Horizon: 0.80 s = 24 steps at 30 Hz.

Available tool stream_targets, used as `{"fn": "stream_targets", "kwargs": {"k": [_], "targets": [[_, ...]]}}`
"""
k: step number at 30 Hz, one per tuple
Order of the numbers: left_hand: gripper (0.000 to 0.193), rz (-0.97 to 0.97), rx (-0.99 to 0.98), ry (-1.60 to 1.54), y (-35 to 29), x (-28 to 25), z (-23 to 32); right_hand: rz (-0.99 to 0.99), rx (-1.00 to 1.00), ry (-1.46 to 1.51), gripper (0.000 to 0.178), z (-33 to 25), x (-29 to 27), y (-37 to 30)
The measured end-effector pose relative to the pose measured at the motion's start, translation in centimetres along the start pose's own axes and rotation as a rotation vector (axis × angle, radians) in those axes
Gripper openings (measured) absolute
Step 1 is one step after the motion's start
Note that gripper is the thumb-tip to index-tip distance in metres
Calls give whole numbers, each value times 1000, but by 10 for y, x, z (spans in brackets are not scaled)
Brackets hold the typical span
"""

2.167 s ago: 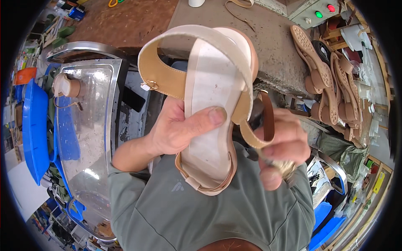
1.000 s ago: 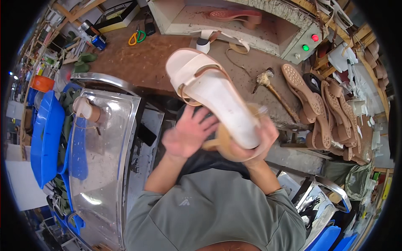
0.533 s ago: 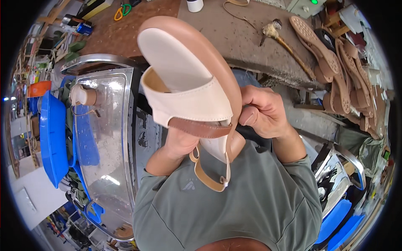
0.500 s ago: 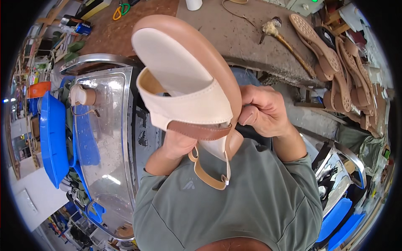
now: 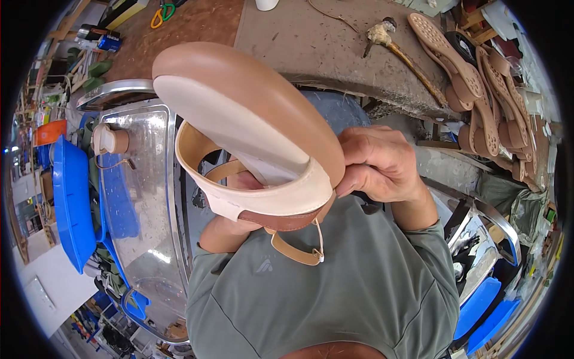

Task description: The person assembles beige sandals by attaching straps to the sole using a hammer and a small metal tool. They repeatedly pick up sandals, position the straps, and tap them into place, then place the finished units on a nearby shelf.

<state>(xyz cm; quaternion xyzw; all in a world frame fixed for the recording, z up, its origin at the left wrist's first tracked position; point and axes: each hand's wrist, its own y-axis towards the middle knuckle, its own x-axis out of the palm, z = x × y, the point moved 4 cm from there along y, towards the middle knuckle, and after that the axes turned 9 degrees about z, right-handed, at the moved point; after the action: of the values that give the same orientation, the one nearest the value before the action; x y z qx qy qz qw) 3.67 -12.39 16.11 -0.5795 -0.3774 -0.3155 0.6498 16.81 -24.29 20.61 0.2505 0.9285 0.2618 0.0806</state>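
Observation:
A sandal (image 5: 275,90) with a brown sole side, cream insole and wide cream strap is held up in front of my chest, its toe pointing to the upper left. My left hand (image 5: 238,226) grips it from behind and below; some of its fingers show through the strap opening, the others are hidden. On the other side, my right hand (image 5: 382,164) is closed, thumb and bent fingers pressed at the sole's edge by the strap end. A brown band (image 5: 281,219) crosses under the cream strap, and a thin tan ankle strap (image 5: 293,251) with a small buckle hangs down.
A worn bench (image 5: 323,54) ahead carries a hammer (image 5: 406,57), orange-and-green-handled scissors (image 5: 160,15) and several tan soles (image 5: 445,54) at the right. On the left, a clear-covered metal-framed surface (image 5: 149,209) holds another sandal (image 5: 110,140), beside a blue tray (image 5: 72,203).
The sandal has tilted and swung down and left, so more of its brown sole side shows. My right thumb and fingers have come against the sole's edge. Left-hand fingers now show through the strap.

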Motion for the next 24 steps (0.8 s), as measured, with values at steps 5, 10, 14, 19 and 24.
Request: {"fn": "stream_targets", "kwargs": {"k": [5,10,14,19,24], "targets": [[35,-244,326,659,16,0,2,315,309,-384,20,52,-57,21],[52,-223,365,552,27,-21,0,-179,112,-1871,45,167,-126,44],[60,-172,422,584,27,-12,2,-305,357,-1958,46,194,-156,67],[57,-100,396,503,26,-16,8,-96,356,-1510,43,194,-196,72],[52,-64,405,579,24,-24,15,487,425,-189,43,161,-183,60]]}}
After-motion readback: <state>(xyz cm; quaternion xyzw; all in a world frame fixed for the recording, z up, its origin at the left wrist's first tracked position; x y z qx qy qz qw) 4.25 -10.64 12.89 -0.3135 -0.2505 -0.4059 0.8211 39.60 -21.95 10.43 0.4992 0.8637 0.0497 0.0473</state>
